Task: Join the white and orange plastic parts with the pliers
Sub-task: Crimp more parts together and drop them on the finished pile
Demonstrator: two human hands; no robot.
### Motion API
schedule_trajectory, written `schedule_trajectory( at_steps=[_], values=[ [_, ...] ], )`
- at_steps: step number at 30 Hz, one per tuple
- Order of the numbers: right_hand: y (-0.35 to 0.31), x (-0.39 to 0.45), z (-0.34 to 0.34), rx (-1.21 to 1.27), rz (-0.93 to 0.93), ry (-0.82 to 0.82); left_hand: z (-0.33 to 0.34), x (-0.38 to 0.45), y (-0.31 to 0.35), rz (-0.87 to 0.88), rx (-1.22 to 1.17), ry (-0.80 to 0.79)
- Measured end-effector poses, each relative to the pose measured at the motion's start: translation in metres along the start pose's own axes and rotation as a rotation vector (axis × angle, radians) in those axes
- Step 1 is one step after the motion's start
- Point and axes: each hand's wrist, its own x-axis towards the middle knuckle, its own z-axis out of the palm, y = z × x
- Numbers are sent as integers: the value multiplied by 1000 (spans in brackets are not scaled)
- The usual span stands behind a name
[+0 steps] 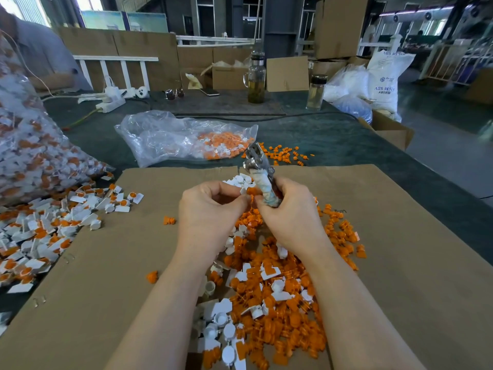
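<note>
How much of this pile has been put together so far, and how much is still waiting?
Done: joined white-and-orange pieces lie heaped at the left, with more in the big bag. In hand: the left hand pinches an orange part while the right hand grips the pliers. Left: a large heap of loose parts on the cardboard.

The pliers (260,172) are metal, with handles wrapped in pale, worn tape; they stand nearly upright, head pointing up and away, above the cardboard sheet. An orange part (253,190) sits just beside the taped handle with a white part (244,190) against it. A loose heap of orange parts (282,311) and white parts (221,324) lies on the cardboard. Joined white-and-orange pieces (48,231) are piled at the left.
</note>
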Motion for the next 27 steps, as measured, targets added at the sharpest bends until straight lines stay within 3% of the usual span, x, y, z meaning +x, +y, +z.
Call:
schedule_trajectory(
  at_steps=[9,20,27],
  values=[
    [0,0,-6,29,1,-107,1,0,0,-54,32,35],
    [7,0,-21,72,78,-298,-7,1,2,-50,-334,-16],
    [4,1,-14,91,10,-101,-4,0,2,-59,-245,-29]
  ],
)
